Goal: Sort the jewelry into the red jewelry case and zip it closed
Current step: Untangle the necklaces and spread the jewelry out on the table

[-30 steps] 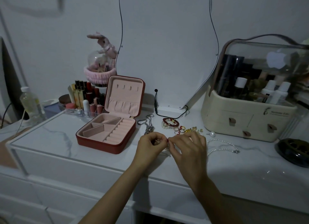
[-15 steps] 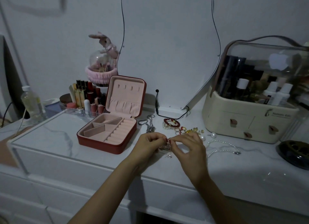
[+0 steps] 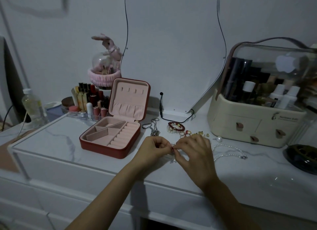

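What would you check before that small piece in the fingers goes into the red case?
1. Case open, lid upright: ok.
2. Compartments bare, room for pieces: ok.
3. Left hand and right hand both pinch the small piece: ok.
4. What the piece is, and whether its clasp is done up: cannot tell, too small and dim.
5. Way from hands to case free of clutter: ok.
6. Other jewelry sorted: not ok; red bracelet, rings, pearl necklace and chains lie on the table.
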